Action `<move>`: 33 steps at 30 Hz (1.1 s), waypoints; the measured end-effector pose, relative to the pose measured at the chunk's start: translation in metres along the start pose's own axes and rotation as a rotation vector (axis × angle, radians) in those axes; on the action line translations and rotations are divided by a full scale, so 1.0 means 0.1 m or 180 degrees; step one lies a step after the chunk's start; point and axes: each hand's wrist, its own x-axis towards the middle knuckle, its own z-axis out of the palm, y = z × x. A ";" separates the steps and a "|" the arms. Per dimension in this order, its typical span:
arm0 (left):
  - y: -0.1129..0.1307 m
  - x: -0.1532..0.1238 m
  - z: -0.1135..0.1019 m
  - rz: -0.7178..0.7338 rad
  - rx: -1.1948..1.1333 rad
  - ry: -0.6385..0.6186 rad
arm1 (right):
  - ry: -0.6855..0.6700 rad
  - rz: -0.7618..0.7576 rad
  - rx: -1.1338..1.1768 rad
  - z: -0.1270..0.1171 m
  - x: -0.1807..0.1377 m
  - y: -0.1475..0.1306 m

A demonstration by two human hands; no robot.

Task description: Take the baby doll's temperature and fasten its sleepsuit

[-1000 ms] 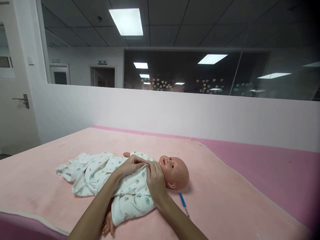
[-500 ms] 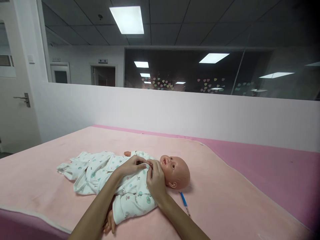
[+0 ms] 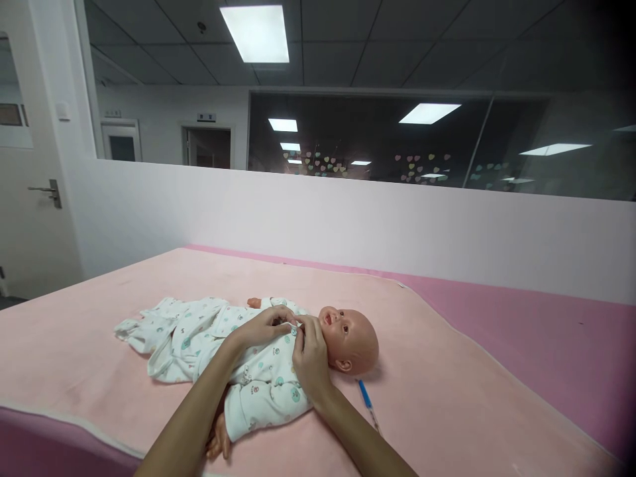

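Observation:
A baby doll (image 3: 350, 338) lies on its back on a pink blanket (image 3: 437, 397), head to the right. It wears a white patterned romper (image 3: 258, 384). My left hand (image 3: 263, 324) and my right hand (image 3: 311, 354) meet on the doll's chest just below the chin. The fingers of both hands pinch the edges of the romper at the neck opening, close together. One bare doll hand sticks out of the near sleeve by my left forearm.
A blue-and-clear thermometer-like stick (image 3: 368, 404) lies on the blanket just right of my right forearm. A darker pink mat (image 3: 546, 344) extends to the right. A white partition wall (image 3: 348, 218) stands behind, a door (image 3: 30, 199) at the far left.
My fingers have drawn the romper's neck edges closer together under the doll's chin. The view has shifted slightly; the doll stays in place.

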 end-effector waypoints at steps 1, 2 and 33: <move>0.01 0.00 0.00 -0.0028 0.0024 -0.0017 | 0.0022 -0.0004 0.0029 0.00 0.00 0.00; 0.02 -0.01 0.00 -0.0075 0.0062 -0.0024 | 0.0043 -0.0002 0.0058 0.00 0.00 0.00; 0.05 -0.17 -0.21 -0.0616 -0.1351 0.0139 | -0.0220 -0.0006 -0.0598 0.02 0.00 0.03</move>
